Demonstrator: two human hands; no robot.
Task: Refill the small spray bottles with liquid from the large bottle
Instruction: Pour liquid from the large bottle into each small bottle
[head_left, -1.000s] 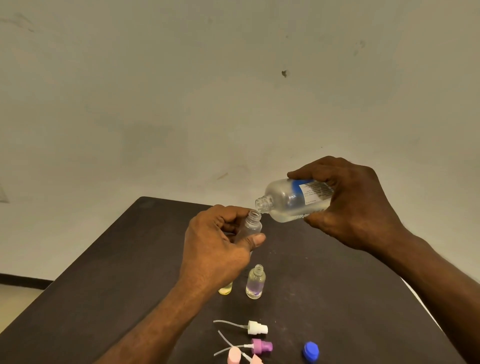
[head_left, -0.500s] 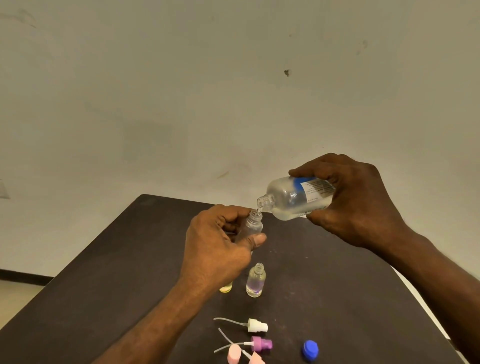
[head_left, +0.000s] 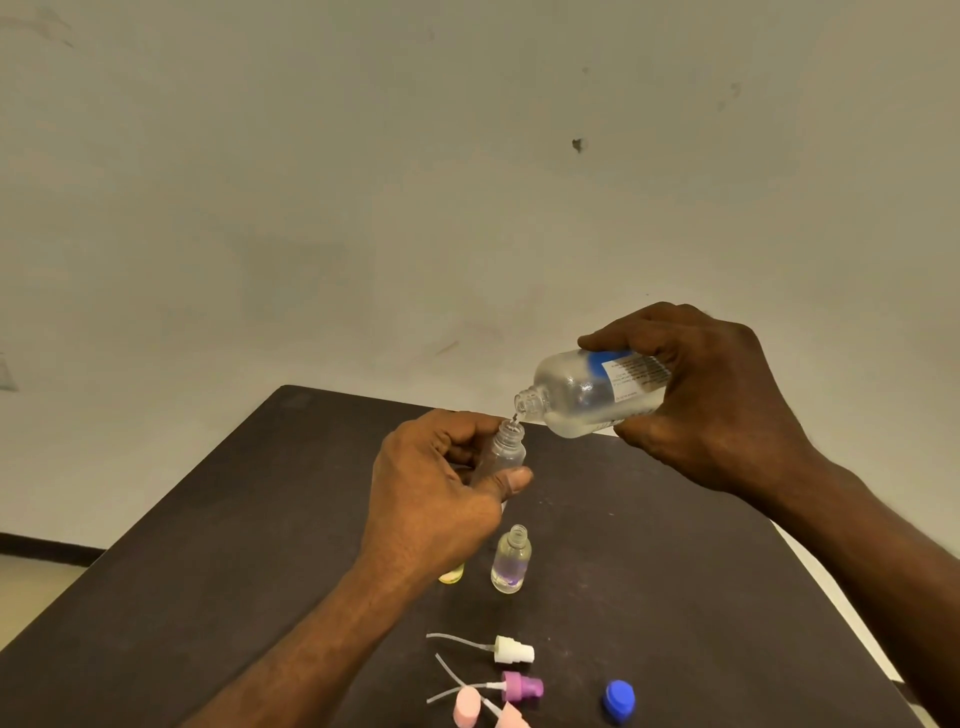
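My right hand (head_left: 711, 410) grips the large clear bottle (head_left: 576, 389) with a blue and white label, tilted so its open mouth points down to the left. A thin stream runs from that mouth into a small clear spray bottle (head_left: 506, 449), which my left hand (head_left: 436, 493) holds upright above the dark table (head_left: 208, 545). A second small clear bottle (head_left: 511, 560) stands open on the table below. Beside it a yellowish bottle (head_left: 451, 574) is mostly hidden behind my left wrist.
Near the table's front edge lie a white spray head (head_left: 511, 650), a purple spray head (head_left: 522, 687), pink caps (head_left: 467, 707) and a blue cap (head_left: 619, 700). A plain wall stands behind the table. The table's right edge runs close to my right forearm.
The large bottle has tipped further and its mouth has come down over the small bottle's neck; liquid now runs between them. My left hand has stayed in place.
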